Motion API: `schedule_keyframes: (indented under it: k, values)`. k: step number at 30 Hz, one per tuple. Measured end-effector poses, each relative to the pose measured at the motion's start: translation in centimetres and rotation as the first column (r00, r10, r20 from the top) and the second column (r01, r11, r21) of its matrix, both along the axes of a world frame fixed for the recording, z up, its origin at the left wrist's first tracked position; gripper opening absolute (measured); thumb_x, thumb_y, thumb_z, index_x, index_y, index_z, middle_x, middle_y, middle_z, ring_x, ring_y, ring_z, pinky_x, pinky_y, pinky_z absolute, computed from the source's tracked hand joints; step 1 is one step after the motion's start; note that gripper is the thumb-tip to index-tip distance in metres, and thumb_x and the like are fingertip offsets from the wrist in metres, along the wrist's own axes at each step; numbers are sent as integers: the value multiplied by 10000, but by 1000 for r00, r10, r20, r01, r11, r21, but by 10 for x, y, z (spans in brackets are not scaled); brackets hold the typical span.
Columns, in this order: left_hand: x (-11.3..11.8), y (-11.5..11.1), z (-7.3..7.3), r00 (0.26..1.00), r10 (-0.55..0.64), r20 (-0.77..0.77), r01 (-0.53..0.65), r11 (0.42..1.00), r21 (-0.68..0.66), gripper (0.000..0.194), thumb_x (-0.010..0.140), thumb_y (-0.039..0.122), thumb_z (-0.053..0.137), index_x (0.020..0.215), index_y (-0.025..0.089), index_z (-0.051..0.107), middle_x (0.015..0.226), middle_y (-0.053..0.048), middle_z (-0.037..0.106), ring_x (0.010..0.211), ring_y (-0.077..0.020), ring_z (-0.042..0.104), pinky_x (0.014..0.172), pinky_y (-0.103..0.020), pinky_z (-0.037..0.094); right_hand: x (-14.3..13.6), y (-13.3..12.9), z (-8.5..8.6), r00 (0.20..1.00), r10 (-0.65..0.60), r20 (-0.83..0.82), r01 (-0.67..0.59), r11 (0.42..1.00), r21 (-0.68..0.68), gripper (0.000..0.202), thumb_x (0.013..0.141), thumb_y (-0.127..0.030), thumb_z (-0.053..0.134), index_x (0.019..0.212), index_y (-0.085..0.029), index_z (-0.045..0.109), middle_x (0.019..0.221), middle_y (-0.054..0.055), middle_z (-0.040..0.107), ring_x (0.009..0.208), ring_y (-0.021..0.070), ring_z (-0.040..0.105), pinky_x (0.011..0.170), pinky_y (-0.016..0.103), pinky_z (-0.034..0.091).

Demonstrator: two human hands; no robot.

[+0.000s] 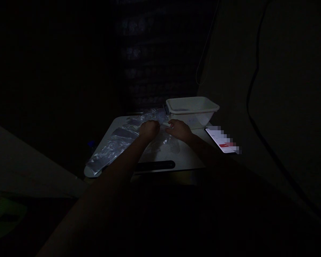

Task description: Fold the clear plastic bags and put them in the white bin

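Observation:
In the dim light, my left hand is closed at the middle of a small white table, its fingers curled on a clear plastic bag. My right hand is just to the right, with thumb and fingers bent but apart, close to the same bag. The bag lies on the tabletop below both hands, and its outline is hard to make out. More crumpled clear plastic bags spread over the left part of the table, partly behind my left forearm. What the left fingertips pinch is partly hidden.
A white plastic basin stands at the table's back right. A lit phone lies at the right edge. The white tabletop has a dark slot along its front. A cable runs down the right wall. Something green is at lower left.

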State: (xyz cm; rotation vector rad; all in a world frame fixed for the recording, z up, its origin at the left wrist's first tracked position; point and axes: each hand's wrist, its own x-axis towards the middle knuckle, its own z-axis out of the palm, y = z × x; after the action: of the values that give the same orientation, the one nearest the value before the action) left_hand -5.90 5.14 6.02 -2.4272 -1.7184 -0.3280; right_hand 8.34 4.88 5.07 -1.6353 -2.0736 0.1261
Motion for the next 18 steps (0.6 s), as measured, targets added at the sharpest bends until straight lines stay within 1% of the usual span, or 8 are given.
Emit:
schedule_keyframes:
  k: [2, 4, 7, 10, 12, 15, 17, 18]
  values:
    - [4, -2, 2, 1000, -19, 14, 19, 1000, 11, 301, 762, 246, 320, 857, 139, 584, 880, -89, 596, 821, -197, 537, 695, -291, 389, -1, -2, 0, 998, -5, 58, 5, 1000, 0, 319, 665, -336, 463, 929, -182, 555, 910, 56, 597, 815, 172, 536, 661, 245, 392]
    - [8, -3, 3, 999, -30, 17, 30, 999, 25, 298, 757, 243, 329, 864, 138, 588, 885, -87, 596, 830, -195, 534, 706, -292, 386, -1, -3, 2, 994, -37, 106, 38, 999, -1, 245, 691, -265, 422, 858, -191, 585, 895, 53, 602, 813, 168, 538, 652, 241, 389]
    - [8, -4, 6, 999, -34, 17, 33, 998, 52, 295, 752, 230, 337, 874, 140, 589, 891, -86, 592, 835, -193, 530, 722, -298, 380, 4, -3, 6, 984, -100, 149, 100, 995, 2, 236, 700, -203, 393, 803, -192, 604, 856, 57, 613, 787, 161, 544, 639, 233, 385]
    - [3, -5, 7, 1000, -4, 20, 3, 998, 61, 292, 751, 225, 339, 881, 144, 587, 903, -83, 587, 840, -190, 526, 726, -298, 377, 14, -3, 8, 977, -131, 170, 130, 991, 18, 238, 694, -184, 395, 792, -187, 612, 840, 69, 618, 778, 159, 545, 639, 228, 382]
    - [-1, -6, 7, 1000, 18, 21, -19, 998, 65, 290, 753, 229, 338, 869, 146, 591, 904, -85, 585, 847, -190, 523, 731, -299, 374, 23, -4, 7, 978, -145, 153, 143, 989, 21, 240, 693, -189, 398, 797, -195, 614, 837, 63, 622, 767, 154, 546, 637, 226, 383]
    - [-7, -5, 6, 998, 40, 40, -43, 996, 73, 294, 759, 254, 335, 813, 145, 603, 867, -89, 595, 830, -199, 531, 724, -300, 377, 39, -3, 4, 986, -150, 74, 148, 988, 36, 231, 679, -192, 416, 796, -204, 615, 837, 41, 626, 768, 147, 546, 651, 225, 385]
    - [-10, -3, 5, 993, 56, 106, -63, 996, 65, 303, 759, 266, 334, 791, 143, 609, 845, -86, 604, 812, -199, 540, 715, -292, 383, 50, -2, 2, 991, -136, 3, 136, 989, 53, 219, 670, -186, 426, 770, -186, 621, 821, 40, 628, 770, 144, 547, 661, 223, 386]
    - [-12, -2, 4, 985, 53, 166, -63, 997, 54, 299, 755, 261, 339, 798, 142, 610, 847, -79, 609, 810, -191, 542, 716, -281, 385, 56, -1, 0, 992, -122, -40, 124, 991, 54, 212, 665, -181, 431, 752, -174, 624, 804, 42, 630, 763, 142, 549, 660, 221, 387]
